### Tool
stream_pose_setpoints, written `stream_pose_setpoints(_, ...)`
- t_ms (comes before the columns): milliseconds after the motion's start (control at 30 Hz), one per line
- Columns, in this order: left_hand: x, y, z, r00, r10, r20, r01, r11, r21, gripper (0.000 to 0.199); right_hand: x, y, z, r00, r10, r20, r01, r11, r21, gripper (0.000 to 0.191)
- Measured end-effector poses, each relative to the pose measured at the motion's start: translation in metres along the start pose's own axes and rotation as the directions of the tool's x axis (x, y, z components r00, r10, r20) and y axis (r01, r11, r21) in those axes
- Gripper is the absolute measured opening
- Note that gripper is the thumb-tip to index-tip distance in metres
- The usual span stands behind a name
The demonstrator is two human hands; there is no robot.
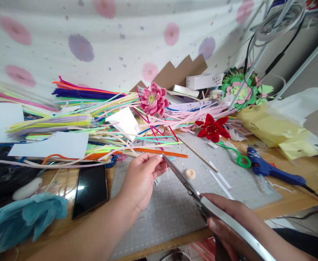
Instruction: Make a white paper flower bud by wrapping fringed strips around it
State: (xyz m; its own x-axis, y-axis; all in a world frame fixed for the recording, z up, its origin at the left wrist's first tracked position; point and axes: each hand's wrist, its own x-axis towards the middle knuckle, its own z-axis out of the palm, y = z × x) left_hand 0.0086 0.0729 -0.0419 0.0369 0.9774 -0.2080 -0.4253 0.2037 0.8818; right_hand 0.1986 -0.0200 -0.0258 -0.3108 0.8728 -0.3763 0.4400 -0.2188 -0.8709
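My right hand [224, 221] is closed round the handles of a large pair of scissors [184, 183], whose blades reach up and left over the grey cutting mat [148, 224]. The blade tips meet the fingertips of my left hand [144, 172]. Those fingers are pinched together at a small pale bit; what it is, I cannot make out. A thin white strand hangs just below them. Near the blades, on the mat, sit a small beige ring-shaped roll [190, 174], a thin wooden stick [199, 156] and white paper strips [221, 181].
Bundles of coloured pipe cleaners [52, 123] fill the back left. A pink flower [154, 99] and a red flower [213, 127] lie behind the mat. At right rests a blue glue gun [276, 170] with its cord; at left, a black phone [90, 188] and blue petals [25, 217].
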Motion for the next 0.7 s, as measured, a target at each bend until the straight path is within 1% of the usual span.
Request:
stream_pose_setpoints(67,0.0005,-0.0009,-0.0005,1.000,0.005,-0.001,-0.005,1.000,0.001,0.012,-0.0023,-0.0007,0.0016,0.998,-0.013,-0.059,0.012,1.000,-0.016,0.057)
stream_pose_setpoints(167,0.0012,-0.0022,-0.0008,1.000,0.009,0.000,-0.009,1.000,0.004,0.012,-0.0069,-0.0016,0.0041,0.984,-0.002,-0.176,-0.016,0.995,-0.101,0.057)
stream_pose_setpoints(267,0.0020,-0.0031,0.0000,1.000,0.012,0.006,-0.012,1.000,0.005,0.011,-0.0101,-0.0013,0.0058,0.974,0.023,-0.227,-0.059,0.986,-0.156,0.054)
stream_pose_setpoints(333,0.0022,-0.0032,0.0003,1.000,0.014,0.007,-0.014,1.000,0.003,0.011,-0.0106,-0.0011,0.0062,0.971,0.023,-0.239,-0.065,0.983,-0.169,0.051)
stream_pose_setpoints(433,0.0017,-0.0028,-0.0001,1.000,0.017,0.005,-0.017,1.000,0.001,0.012,-0.0096,-0.0027,0.0053,0.974,0.002,-0.225,-0.041,0.985,-0.167,0.049)
stream_pose_setpoints(567,0.0005,-0.0017,-0.0012,1.000,0.017,0.008,-0.017,1.000,-0.003,0.012,-0.0081,-0.0074,0.0030,0.984,-0.023,-0.179,0.003,0.994,-0.108,0.044)
stream_pose_setpoints(700,0.0003,-0.0001,-0.0010,1.000,0.009,0.016,-0.009,1.000,-0.013,0.011,-0.0084,-0.0074,0.0027,0.987,-0.019,-0.162,0.010,0.999,-0.053,0.045)
